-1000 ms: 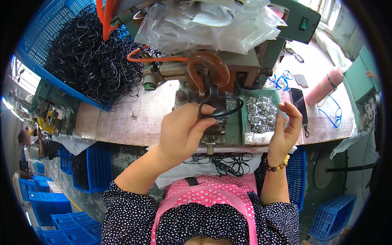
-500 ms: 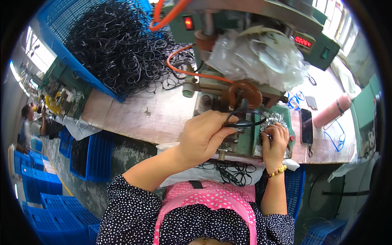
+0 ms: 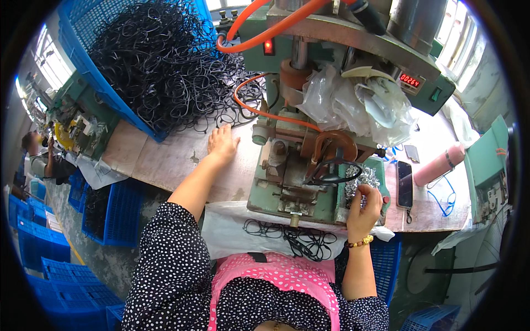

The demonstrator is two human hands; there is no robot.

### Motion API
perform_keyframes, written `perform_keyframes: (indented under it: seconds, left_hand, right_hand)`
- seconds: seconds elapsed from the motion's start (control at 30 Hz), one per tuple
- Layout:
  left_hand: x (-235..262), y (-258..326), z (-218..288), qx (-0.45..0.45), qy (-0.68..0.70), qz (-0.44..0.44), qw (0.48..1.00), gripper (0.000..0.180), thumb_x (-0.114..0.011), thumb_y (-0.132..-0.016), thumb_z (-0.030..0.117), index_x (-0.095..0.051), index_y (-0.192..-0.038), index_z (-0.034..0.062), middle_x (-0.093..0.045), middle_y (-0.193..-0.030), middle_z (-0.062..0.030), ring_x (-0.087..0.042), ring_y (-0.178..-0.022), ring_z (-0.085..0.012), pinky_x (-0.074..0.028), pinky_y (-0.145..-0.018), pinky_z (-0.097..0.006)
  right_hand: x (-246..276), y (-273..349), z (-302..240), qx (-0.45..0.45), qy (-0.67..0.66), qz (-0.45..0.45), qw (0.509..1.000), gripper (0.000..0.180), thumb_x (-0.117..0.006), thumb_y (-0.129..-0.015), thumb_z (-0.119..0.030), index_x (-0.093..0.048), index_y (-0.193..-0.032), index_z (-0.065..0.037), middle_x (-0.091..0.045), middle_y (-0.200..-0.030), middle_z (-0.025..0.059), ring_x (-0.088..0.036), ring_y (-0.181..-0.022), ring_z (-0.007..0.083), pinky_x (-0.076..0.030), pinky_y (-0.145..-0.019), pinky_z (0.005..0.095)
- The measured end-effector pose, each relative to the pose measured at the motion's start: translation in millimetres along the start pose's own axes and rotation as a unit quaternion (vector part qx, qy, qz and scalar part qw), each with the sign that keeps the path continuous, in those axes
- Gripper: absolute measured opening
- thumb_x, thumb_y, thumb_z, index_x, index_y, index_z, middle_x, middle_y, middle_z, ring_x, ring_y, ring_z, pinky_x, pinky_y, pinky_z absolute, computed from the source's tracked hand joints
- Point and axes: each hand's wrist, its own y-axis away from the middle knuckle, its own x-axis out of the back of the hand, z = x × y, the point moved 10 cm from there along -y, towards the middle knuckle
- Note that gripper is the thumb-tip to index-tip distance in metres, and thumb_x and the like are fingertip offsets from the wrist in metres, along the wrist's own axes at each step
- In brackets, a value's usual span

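Observation:
My left hand (image 3: 222, 145) lies on the table with its fingers stretched toward loose black looped cords (image 3: 234, 113); nothing shows in it. My right hand (image 3: 364, 208) is at the green tray (image 3: 340, 205) of small silvery metal pieces (image 3: 361, 181), thumb and fingertips pinched together. What they hold, if anything, is too small to make out. Between my hands stands a green press machine (image 3: 262, 201). One black cord loop (image 3: 334, 179) sits at its working spot, apart from both hands.
A blue basket (image 3: 105, 91) heaped with black cords stands at the back left. Orange hoses (image 3: 270, 41) and a plastic bag (image 3: 370, 105) hang on the machine. A phone (image 3: 404, 185) and pink bottle (image 3: 440, 164) stand right. More cords (image 3: 292, 237) lie on white sheeting before me.
My left hand has let go of the black cord loop at the machine and moved left and away from me, toward the pile. My right hand has drawn slightly nearer, its fingertips now pinched.

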Motion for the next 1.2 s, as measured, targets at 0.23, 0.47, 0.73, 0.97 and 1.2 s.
perform_keyframes:
  seconds: [0.23, 0.47, 0.73, 0.97, 1.2]
  left_hand:
    - [33, 45, 23, -0.058, 0.098, -0.098, 0.989, 0.023, -0.066, -0.094, 0.021, -0.054, -0.11, 0.0098, -0.068, -0.087, -0.0175, -0.067, -0.082, -0.0401, -0.053, -0.072, -0.05]
    - [92, 87, -3, 0.14, 0.483, -0.119, 0.856, 0.047, -0.05, -0.096, 0.006, -0.047, -0.141, 0.0165, -0.066, -0.075, -0.0088, -0.058, -0.055, -0.0209, -0.048, -0.053, -0.034]
    - [121, 114, 22, 0.299, 0.728, -0.21, 0.579, 0.041, -0.047, -0.098, 0.008, -0.049, -0.139, 0.0024, -0.068, -0.112, -0.0225, -0.067, -0.079, -0.0195, -0.055, -0.069, -0.031]
    - [177, 108, 53, 0.188, 0.743, -0.153, 0.624, 0.029, -0.06, -0.099, 0.007, -0.058, -0.126, -0.0031, -0.068, -0.12, -0.0209, -0.068, -0.103, -0.0232, -0.052, -0.085, -0.033]
    - [249, 87, 87, 0.024, 0.681, 0.008, 0.732, 0.019, -0.06, -0.101, 0.009, -0.064, -0.115, -0.0039, -0.069, -0.107, -0.0091, -0.061, -0.087, -0.0109, -0.049, -0.078, -0.025]
  right_hand:
    - [-2, 2, -3, 0.04, -0.017, 0.0, 0.999, 0.014, -0.062, -0.088, 0.002, -0.067, -0.1, -0.004, -0.069, -0.095, 0.0122, -0.066, -0.091, 0.031, -0.042, -0.109, 0.0484]
    - [3, 5, -2, 0.038, -0.028, 0.001, 0.999, 0.014, -0.062, -0.088, 0.002, -0.069, -0.099, -0.005, -0.068, -0.096, 0.01, -0.064, -0.095, 0.0309, -0.041, -0.109, 0.0506]
    - [5, 2, 4, -0.011, -0.089, -0.015, 0.996, 0.015, -0.062, -0.086, 0.007, -0.067, -0.096, -0.003, -0.066, -0.092, 0.0114, -0.063, -0.09, 0.0298, -0.048, -0.095, 0.042]
    - [3, -16, -18, -0.127, -0.3, -0.02, 0.945, 0.014, -0.063, -0.091, 0.007, -0.066, -0.104, 0.001, -0.067, -0.098, 0.0047, -0.061, -0.095, 0.0133, -0.048, -0.088, 0.0279]
    - [-14, -42, -88, -0.049, -0.399, -0.089, 0.911, 0.015, -0.065, -0.09, 0.003, -0.065, -0.103, -0.002, -0.068, -0.101, 0.0056, -0.063, -0.097, 0.0154, -0.04, -0.105, 0.0332]
